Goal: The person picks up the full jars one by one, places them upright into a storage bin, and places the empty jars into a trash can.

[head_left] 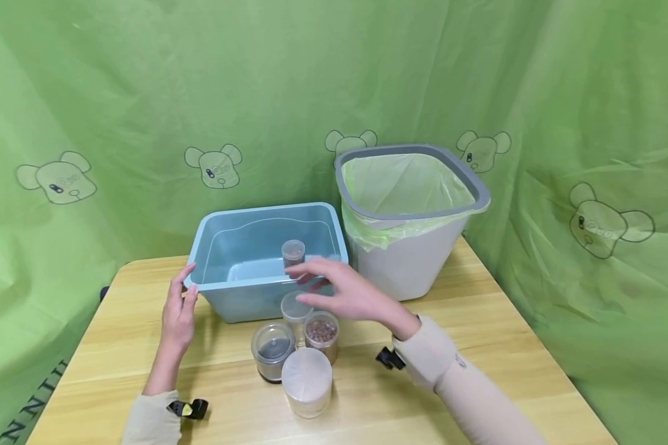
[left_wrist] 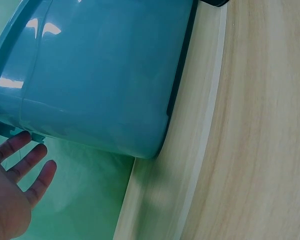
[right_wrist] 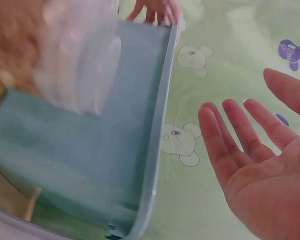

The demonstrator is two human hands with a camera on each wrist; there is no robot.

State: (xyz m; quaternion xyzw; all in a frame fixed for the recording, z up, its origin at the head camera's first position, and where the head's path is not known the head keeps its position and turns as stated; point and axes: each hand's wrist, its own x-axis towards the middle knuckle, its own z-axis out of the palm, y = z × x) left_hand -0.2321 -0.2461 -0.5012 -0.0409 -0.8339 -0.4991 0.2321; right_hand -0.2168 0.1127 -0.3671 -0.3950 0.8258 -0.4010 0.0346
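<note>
A blue plastic basin (head_left: 245, 300) stands on the table. At its left front corner my left hand (head_left: 179, 309) touches the rim, its fingers spread and nearly straight. Over the front rim, above the jars, my right hand (head_left: 347, 290) hovers with fingers extended and nothing held. Partly hidden behind that hand is a small lidded jar (head_left: 293, 250) inside the basin. Before the basin stand a clear-lidded jar (head_left: 296, 305), a jar of reddish-brown pieces (head_left: 321, 334), a jar with dark contents (head_left: 273, 352) and a larger white-lidded jar (head_left: 307, 377).
A white waste bin (head_left: 406, 266) with a grey rim and green liner stands right of the basin. Green curtains (head_left: 289, 74) hang behind and around the wooden table (head_left: 222, 383). Blurred in the right wrist view, a translucent container (right_wrist: 80, 60) is close to the camera.
</note>
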